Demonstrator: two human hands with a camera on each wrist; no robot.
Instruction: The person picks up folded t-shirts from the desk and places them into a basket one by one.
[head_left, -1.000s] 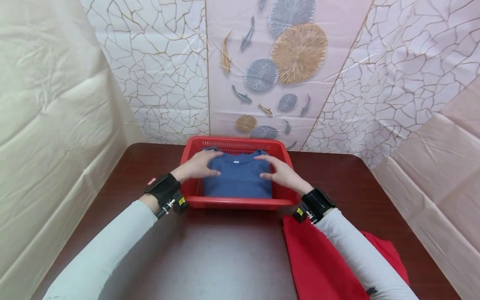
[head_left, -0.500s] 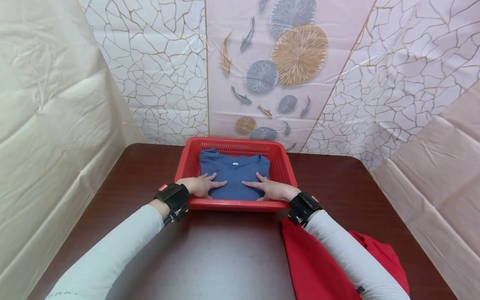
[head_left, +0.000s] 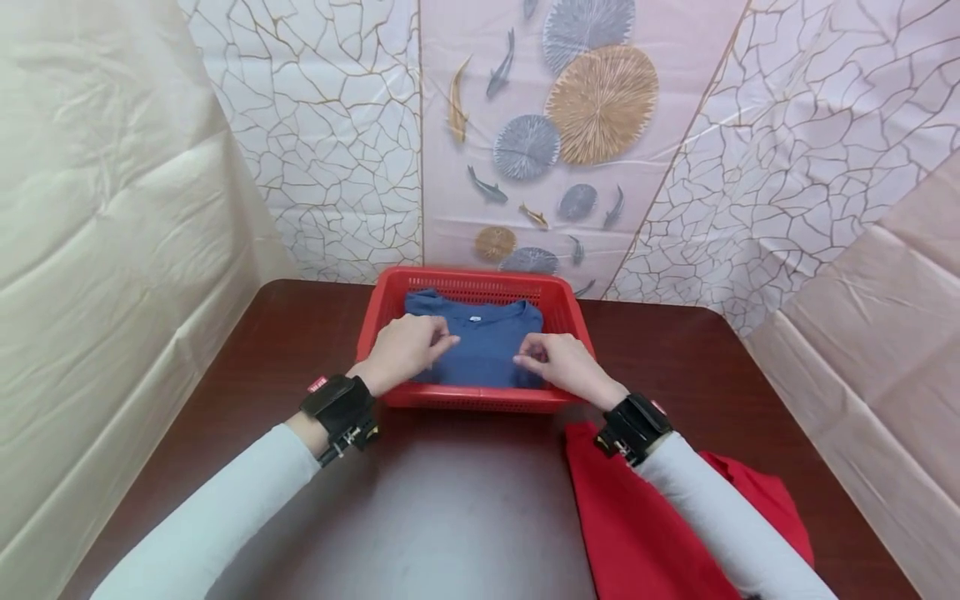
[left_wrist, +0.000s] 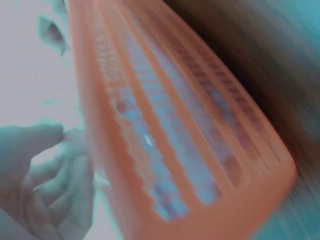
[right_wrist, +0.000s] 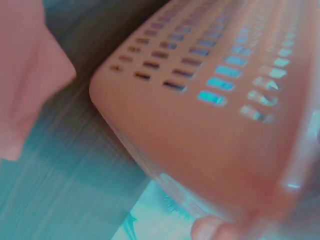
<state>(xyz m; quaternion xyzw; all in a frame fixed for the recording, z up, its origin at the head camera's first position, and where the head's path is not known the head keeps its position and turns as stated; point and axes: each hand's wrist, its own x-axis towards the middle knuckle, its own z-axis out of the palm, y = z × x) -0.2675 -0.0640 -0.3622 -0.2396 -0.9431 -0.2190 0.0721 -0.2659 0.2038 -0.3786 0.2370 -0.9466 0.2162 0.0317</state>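
Note:
A folded blue T-shirt [head_left: 483,354] lies collar-up in the red plastic basket [head_left: 480,398]. Over the shirt's left part is my left hand [head_left: 403,348], its fingers loosely bent and nothing seen between them. My right hand [head_left: 562,360] hovers above the right part, fingers bent in the same way with a gap before the thumb. The left wrist view shows bent fingers [left_wrist: 65,185] beside the rim of the slotted basket wall [left_wrist: 210,220]. Only fingertips [right_wrist: 207,229] appear low in the right wrist view, past the basket's corner.
Red cloth [head_left: 637,517] is spread on the dark table [head_left: 300,333] at the right, partly beneath my right forearm. A patterned sheet [head_left: 345,167] hangs right behind the basket. Pale sheets [head_left: 112,250] close off both sides.
Half a second ago both hands lay spread flat on the shirt near the basket's front. Now they have lifted and their fingers have bent. The shirt stays in the basket.

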